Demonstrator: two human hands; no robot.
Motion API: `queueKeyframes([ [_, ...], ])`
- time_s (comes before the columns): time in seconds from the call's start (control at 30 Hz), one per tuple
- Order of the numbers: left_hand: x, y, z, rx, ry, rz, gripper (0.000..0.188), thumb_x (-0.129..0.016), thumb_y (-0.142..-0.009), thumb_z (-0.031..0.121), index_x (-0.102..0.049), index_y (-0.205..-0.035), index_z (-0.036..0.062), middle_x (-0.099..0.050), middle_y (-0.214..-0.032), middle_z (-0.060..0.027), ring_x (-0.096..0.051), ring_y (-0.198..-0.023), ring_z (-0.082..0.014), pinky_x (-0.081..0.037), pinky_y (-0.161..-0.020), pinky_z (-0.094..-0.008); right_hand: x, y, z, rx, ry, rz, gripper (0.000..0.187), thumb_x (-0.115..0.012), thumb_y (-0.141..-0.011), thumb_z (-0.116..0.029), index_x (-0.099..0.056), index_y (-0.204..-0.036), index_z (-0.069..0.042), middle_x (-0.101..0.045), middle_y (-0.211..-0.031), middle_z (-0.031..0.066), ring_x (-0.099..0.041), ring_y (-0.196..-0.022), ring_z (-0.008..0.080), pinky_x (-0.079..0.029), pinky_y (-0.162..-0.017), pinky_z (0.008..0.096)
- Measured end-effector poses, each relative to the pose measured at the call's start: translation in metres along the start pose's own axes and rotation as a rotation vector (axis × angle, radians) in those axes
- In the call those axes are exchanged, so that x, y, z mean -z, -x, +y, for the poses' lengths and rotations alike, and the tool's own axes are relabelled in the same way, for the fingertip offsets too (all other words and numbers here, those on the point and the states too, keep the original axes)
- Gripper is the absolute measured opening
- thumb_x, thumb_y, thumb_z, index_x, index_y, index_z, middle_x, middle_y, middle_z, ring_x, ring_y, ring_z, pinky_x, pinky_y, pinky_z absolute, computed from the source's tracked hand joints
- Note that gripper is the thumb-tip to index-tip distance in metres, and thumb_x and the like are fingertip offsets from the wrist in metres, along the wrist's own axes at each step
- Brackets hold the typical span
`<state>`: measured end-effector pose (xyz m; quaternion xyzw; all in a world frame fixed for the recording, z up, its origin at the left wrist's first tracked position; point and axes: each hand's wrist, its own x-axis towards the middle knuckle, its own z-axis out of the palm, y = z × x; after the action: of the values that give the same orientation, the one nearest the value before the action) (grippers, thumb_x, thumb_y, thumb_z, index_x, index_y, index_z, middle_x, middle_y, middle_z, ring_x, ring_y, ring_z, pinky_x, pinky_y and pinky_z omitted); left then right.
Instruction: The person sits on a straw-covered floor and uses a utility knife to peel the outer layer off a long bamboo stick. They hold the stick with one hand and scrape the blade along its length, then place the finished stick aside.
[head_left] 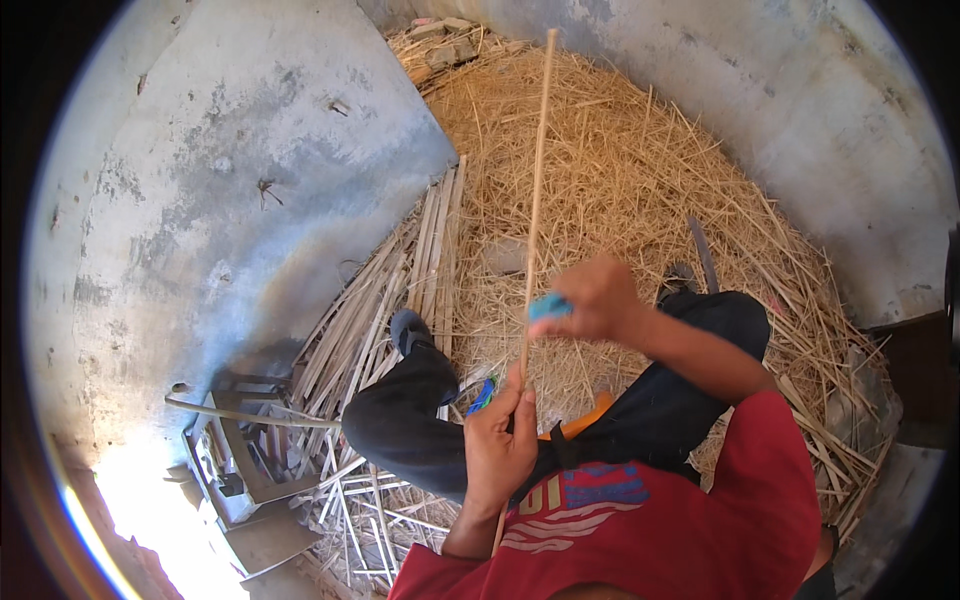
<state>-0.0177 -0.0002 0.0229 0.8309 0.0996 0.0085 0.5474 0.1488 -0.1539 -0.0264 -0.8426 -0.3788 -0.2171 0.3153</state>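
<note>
A long, thin bamboo strip stands out ahead of me, its near end running back past my lap. My left hand is closed around its lower part, thumb along the strip. Farther up, my right hand is closed on a small light-blue object that meets the strip's side. Motion blurs this hand, and I cannot tell the object's kind. A blue and green item shows just beside my left hand. Something orange lies between my legs, partly hidden.
Bamboo shavings cover the floor. Split bamboo strips lie in a bundle at left, with short pieces nearer me. A wooden frame stands at lower left. Worn plaster walls enclose the space. A flat dark bar rises near my right foot.
</note>
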Motion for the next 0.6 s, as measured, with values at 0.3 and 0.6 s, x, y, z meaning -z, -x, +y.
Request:
queueKeyframes([
  [0.3,0.000,-0.007,0.011,-0.066,-0.073,0.015,0.036,-0.051,-0.096,0.008,-0.052,-0.130,-0.0047,-0.059,-0.080,-0.0001,-0.046,-0.072,-0.0024,-0.041,-0.063,-0.0200,0.002,-0.015,0.022,0.040,0.066,0.072,0.067,-0.062,-0.067,-0.076,-0.046,-0.049,-0.014,-0.044,-0.044,0.0031,-0.048,-0.037,0.0215,-0.037,-0.038,0.0339],
  [0.6,0.002,-0.001,0.014,-0.009,-0.083,-0.029,0.033,-0.056,-0.092,0.004,-0.057,-0.124,-0.0038,-0.055,-0.061,-0.0127,-0.052,-0.055,-0.0075,-0.042,-0.051,-0.0254,-0.013,-0.021,0.111,-0.235,0.219,0.180,0.069,-0.051,-0.081,-0.073,-0.044,-0.049,-0.012,-0.041,-0.043,0.0023,-0.046,-0.038,0.0192,-0.034,-0.038,0.0338],
])
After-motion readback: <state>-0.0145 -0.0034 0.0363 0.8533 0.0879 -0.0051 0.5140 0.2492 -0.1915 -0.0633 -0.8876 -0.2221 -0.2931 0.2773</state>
